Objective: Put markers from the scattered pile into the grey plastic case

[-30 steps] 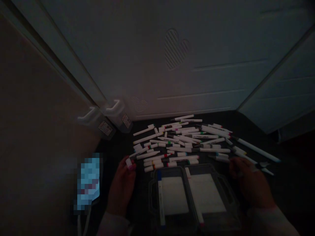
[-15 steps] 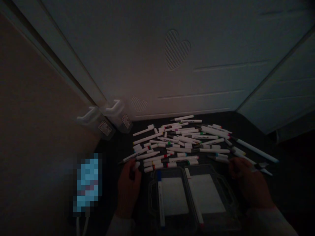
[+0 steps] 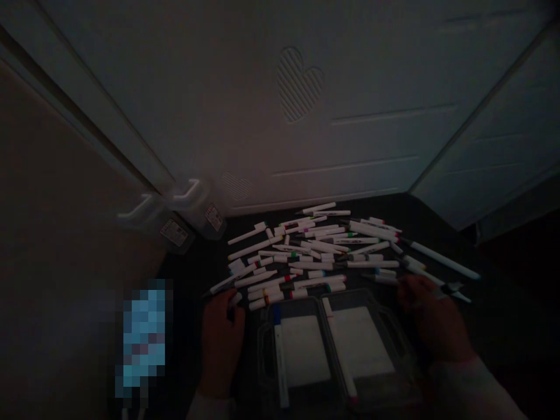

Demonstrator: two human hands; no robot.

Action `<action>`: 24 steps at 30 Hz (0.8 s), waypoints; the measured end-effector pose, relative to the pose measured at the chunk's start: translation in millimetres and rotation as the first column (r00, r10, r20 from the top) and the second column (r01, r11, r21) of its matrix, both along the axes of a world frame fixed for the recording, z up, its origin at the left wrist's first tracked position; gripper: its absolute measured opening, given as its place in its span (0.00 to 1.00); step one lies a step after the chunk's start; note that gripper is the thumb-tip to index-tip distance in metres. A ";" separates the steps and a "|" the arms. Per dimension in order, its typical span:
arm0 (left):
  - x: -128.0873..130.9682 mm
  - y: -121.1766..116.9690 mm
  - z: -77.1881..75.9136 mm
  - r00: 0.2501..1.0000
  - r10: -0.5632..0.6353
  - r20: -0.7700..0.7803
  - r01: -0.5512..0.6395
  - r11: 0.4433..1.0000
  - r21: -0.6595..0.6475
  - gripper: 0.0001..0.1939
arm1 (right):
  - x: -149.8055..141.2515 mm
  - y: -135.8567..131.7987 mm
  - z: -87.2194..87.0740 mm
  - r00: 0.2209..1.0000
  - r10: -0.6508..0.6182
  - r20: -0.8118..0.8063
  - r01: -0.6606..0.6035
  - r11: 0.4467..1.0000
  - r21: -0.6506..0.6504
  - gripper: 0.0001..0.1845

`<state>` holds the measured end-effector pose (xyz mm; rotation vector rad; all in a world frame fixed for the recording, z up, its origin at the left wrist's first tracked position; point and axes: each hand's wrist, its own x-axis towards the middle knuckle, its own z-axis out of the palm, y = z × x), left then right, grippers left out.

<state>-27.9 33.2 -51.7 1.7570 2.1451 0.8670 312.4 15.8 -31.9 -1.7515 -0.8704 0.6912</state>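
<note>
The scene is very dark. My left hand [image 3: 221, 335] rests on the dark surface left of an open clear case [image 3: 262, 361], its fingers curled round a small white marker cap [image 3: 235, 300]. My right hand [image 3: 431, 321] lies right of the case, fingers closed on a marker [image 3: 450, 290] that sticks out to the right. Many white markers with coloured bands lie in a pile [image 3: 319, 254] just beyond both hands. Inside the case, one marker [image 3: 280, 356] lies in the left half and another marker [image 3: 339, 356] in the right half, each beside a white insert.
White panelled cupboard doors [image 3: 306, 116] with a heart cut-out rise behind the pile. Two clear containers with handles [image 3: 184, 213] stand at the back left. A blurred bright patch [image 3: 142, 338] glows at the lower left.
My left hand has dropped from a raised position holding up the cap to lying low beside the case. The view has shifted slightly left. The right hand has barely moved.
</note>
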 end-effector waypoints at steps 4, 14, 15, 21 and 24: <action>-1.4 1.9 -2.2 0.999 -0.002 -0.036 0.002 1.000 0.009 0.19 | -0.1 -0.4 -5.3 0.997 0.000 -0.074 -0.003 0.999 -0.032 0.15; -4.7 8.0 5.7 0.996 -0.018 -0.082 0.008 0.993 -0.122 0.23 | -4.5 3.8 -14.7 0.869 0.050 -0.492 0.064 0.975 0.211 0.19; -6.0 8.8 5.2 0.996 -0.005 -0.084 -0.007 0.990 -0.138 0.23 | -5.1 4.5 -15.1 0.860 0.056 -0.508 0.066 0.974 0.219 0.20; -4.7 11.4 7.4 0.996 -0.010 -0.086 -0.003 0.989 -0.150 0.22 | -5.5 4.7 -15.9 0.854 0.071 -0.515 0.053 0.974 0.222 0.21; -0.8 10.9 11.7 0.996 0.011 -0.090 -0.026 0.987 -0.158 0.24 | -5.8 3.4 -14.6 0.870 0.091 -0.485 0.016 0.977 0.211 0.21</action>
